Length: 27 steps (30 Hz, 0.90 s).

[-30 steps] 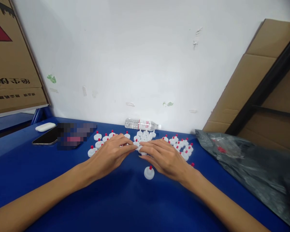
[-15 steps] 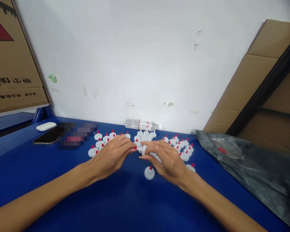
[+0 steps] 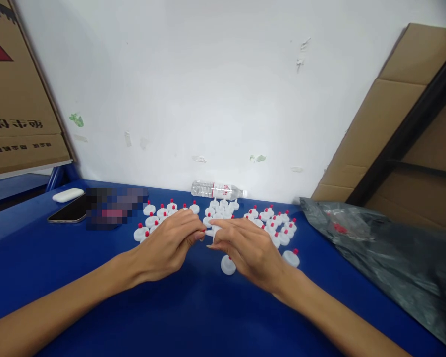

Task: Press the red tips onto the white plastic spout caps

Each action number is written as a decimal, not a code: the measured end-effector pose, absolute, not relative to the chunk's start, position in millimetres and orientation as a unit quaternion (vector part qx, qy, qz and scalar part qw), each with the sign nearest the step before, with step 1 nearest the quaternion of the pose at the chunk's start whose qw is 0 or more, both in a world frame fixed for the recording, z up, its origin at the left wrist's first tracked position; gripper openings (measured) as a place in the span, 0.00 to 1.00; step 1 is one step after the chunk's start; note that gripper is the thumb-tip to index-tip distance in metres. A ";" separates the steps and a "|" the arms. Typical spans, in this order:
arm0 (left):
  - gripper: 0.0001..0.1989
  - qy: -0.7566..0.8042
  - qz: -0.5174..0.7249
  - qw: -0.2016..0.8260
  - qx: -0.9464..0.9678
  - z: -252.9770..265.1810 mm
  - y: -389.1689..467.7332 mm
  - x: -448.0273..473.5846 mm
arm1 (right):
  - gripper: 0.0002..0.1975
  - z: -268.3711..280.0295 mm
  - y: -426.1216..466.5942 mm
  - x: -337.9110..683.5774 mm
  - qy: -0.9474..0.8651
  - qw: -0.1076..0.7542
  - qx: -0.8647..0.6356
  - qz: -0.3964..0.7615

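Observation:
Above the blue table, my left hand (image 3: 169, 243) pinches a small red cap (image 3: 203, 230) between thumb and fingertips. My right hand (image 3: 249, 250) is closed round a white plastic nozzle lid (image 3: 216, 229), turned sideways with its spout pointing left. The red cap meets the spout's tip; how far it sits on cannot be made out. Behind the hands stand several white lids without red caps (image 3: 223, 204). Red-capped lids (image 3: 149, 208) stand in a group on the left, and others (image 3: 276, 240) on the right. One red-capped lid (image 3: 228, 266) lies just below my right hand.
A clear plastic bottle (image 3: 219, 190) lies along the wall. On the left are a phone (image 3: 69, 210), a white oval case (image 3: 68, 195) and a blurred-out item. A dark plastic sheet (image 3: 386, 272) covers the right side, with a clear bag of red pieces (image 3: 342, 227) on it.
My hands have come closer together. The lid in my right hand has moved slightly left, and its spout now touches the red cap in my left hand. The view has shifted a little.

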<state>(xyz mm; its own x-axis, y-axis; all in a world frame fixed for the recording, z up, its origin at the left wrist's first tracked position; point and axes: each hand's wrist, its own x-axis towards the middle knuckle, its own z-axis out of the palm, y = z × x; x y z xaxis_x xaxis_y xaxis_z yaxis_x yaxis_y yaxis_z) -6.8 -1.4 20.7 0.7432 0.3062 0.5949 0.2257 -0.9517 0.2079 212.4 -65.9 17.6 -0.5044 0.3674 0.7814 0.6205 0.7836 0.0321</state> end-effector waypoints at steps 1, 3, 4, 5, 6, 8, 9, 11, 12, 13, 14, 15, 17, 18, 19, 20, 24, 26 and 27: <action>0.11 0.146 0.326 0.050 0.933 20.5 -0.1 -6.7 | 0.03 17.8 -65.4 212.7 -0.856 0.395 -0.294 -0.157; 0.10 0.150 0.318 0.015 0.936 20.5 3.0 -6.5 | 0.06 18.2 -63.9 214.0 -0.869 0.355 -0.304 -0.163; 0.10 0.149 0.313 -0.005 0.938 20.9 4.5 -6.6 | 0.08 18.4 -63.0 214.9 -0.877 0.326 -0.310 -0.169; 0.10 0.148 0.308 -0.027 0.939 21.7 5.9 -6.8 | 0.11 18.6 -61.9 216.0 -0.885 0.295 -0.314 -0.175; 0.10 0.150 0.302 -0.048 0.940 22.9 7.0 -7.2 | 0.13 18.9 -60.8 217.5 -0.891 0.269 -0.318 -0.181; 0.11 0.166 0.285 -0.081 0.940 26.4 8.8 -8.8 | 0.13 19.9 -58.1 221.7 -0.888 0.254 -0.338 -0.181; 0.13 0.179 0.274 -0.093 0.940 28.4 9.5 -10.0 | 0.12 20.8 -56.5 224.5 -0.878 0.270 -0.356 -0.173; 0.15 0.204 0.242 -0.103 0.943 32.0 11.5 -12.9 | 0.13 23.3 -52.6 231.8 -0.843 0.319 -0.408 -0.143; 0.16 0.213 0.223 -0.102 0.946 33.3 12.7 -14.5 | 0.15 24.8 -50.4 235.8 -0.822 0.343 -0.438 -0.126; 0.17 0.219 0.204 -0.099 0.949 34.3 14.0 -16.1 | 0.16 26.2 -48.0 239.9 -0.802 0.360 -0.464 -0.109; 0.17 0.223 0.184 -0.095 0.953 34.8 15.3 -17.5 | 0.18 27.4 -45.6 243.9 -0.786 0.368 -0.487 -0.096; 0.17 0.225 0.165 -0.091 0.956 35.0 16.4 -18.7 | 0.19 28.1 -43.2 247.7 -0.775 0.370 -0.505 -0.086; 0.17 0.228 0.135 -0.088 0.960 34.8 17.4 -20.5 | 0.22 27.8 -38.9 253.9 -0.770 0.356 -0.524 -0.074; 0.17 0.231 0.124 -0.089 0.961 34.7 17.0 -21.0 | 0.23 26.8 -37.1 256.4 -0.776 0.340 -0.527 -0.068; 0.17 0.234 0.116 -0.092 0.961 34.7 16.2 -21.3 | 0.24 25.2 -35.7 258.5 -0.783 0.320 -0.529 -0.063; 0.17 0.236 0.110 -0.096 0.961 34.7 15.0 -21.4 | 0.25 23.3 -34.5 260.3 -0.791 0.297 -0.532 -0.058; 0.15 0.241 0.102 -0.118 0.958 34.3 9.8 -20.5 | 0.26 15.6 -31.9 265.8 -0.802 0.219 -0.553 -0.054; 0.12 0.242 0.100 -0.132 0.956 33.1 8.4 -19.9 | 0.26 13.9 -31.7 267.2 -0.800 0.208 -0.559 -0.060; 0.10 0.243 0.095 -0.138 0.955 32.2 8.1 -19.8 | 0.25 13.9 -31.8 267.4 -0.800 0.206 -0.560 -0.061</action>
<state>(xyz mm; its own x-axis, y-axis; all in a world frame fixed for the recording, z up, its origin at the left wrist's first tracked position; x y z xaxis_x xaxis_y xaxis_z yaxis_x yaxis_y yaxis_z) -19.8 8.1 32.2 0.8636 0.4386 0.2488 0.4909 -0.8439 -0.2165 267.4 -31.8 13.9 -0.2881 0.8709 0.3982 0.9210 0.3659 -0.1338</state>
